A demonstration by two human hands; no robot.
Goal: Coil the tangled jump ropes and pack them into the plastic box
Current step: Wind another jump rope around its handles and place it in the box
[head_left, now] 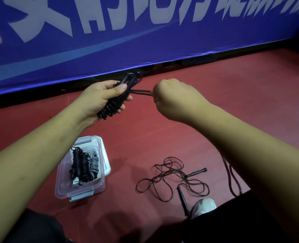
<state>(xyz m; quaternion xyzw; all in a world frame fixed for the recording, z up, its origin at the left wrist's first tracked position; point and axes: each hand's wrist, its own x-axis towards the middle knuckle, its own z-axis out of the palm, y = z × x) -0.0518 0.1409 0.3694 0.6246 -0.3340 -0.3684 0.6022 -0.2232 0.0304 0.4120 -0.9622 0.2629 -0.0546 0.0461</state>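
Fingers of the left hand (99, 98) clamp the black coiled jump rope (116, 103); those of the right hand (170, 97) pinch its loose cord end. A clear plastic box (61, 184) lies on the red floor (145, 134), a tangled dark rope (171, 179) beside it.

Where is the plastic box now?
In the head view the box stands on the red floor at lower left, left of the tangled rope.

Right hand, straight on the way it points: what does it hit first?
Probably the wound black jump rope gripped in the left hand. The right hand points toward it, pinching a strand from that bundle. Depth looks similar, but one view cannot confirm.
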